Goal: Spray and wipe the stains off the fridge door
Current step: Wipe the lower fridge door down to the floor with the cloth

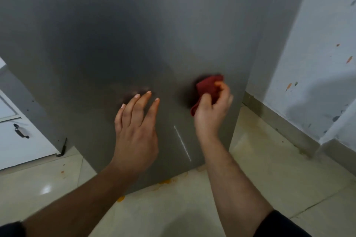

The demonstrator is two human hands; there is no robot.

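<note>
The grey fridge door (134, 34) fills most of the view. My right hand (213, 109) grips a bunched red cloth (209, 87) and presses it against the lower right part of the door. My left hand (136, 127) lies flat on the door with straight, spread fingers, its fingertips touching the metal left of the cloth. A thin white streak (182, 143) runs slantwise on the door between my two wrists. No spray bottle is in view.
A white cabinet (17, 136) with a dark handle (21, 131) stands at the left. A pale wall (317, 54) with orange and dark specks rises at the right. The beige tiled floor (269, 169) has orange spots (165, 181) below the door's bottom edge.
</note>
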